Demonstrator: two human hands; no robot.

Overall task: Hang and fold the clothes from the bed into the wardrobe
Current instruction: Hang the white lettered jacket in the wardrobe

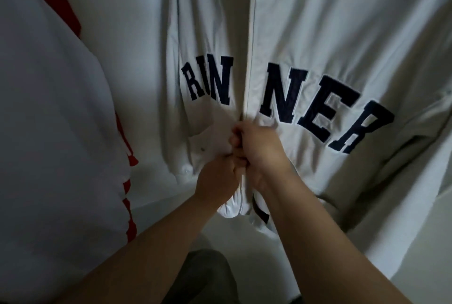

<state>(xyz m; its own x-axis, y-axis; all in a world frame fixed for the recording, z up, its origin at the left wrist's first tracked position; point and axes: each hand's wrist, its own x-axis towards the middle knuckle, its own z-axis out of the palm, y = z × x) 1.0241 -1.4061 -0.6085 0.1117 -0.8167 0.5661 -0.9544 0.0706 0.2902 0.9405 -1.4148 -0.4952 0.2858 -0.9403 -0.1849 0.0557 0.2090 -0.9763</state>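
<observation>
Nearest to the camera, two bare forearms reach forward and upward from the lower edge of the view, and between them lies a dark grey soft shape which I cannot identify. The left hand has its fingers curled, and they pinch the left front edge of a pale grey-white button-front baseball jersey of woven cloth. The right hand is just above it and touches it; its fingers are also curled and grasp the right front edge of the same jersey at the middle opening. The exact fingertips are hidden in the folds. The jersey hangs upright in front of the person, with its lower hem just below the hands. Across its chest runs dark navy stitched block lettering, divided by the front opening. To the left, just beside the jersey, hangs a white garment with red trim.
</observation>
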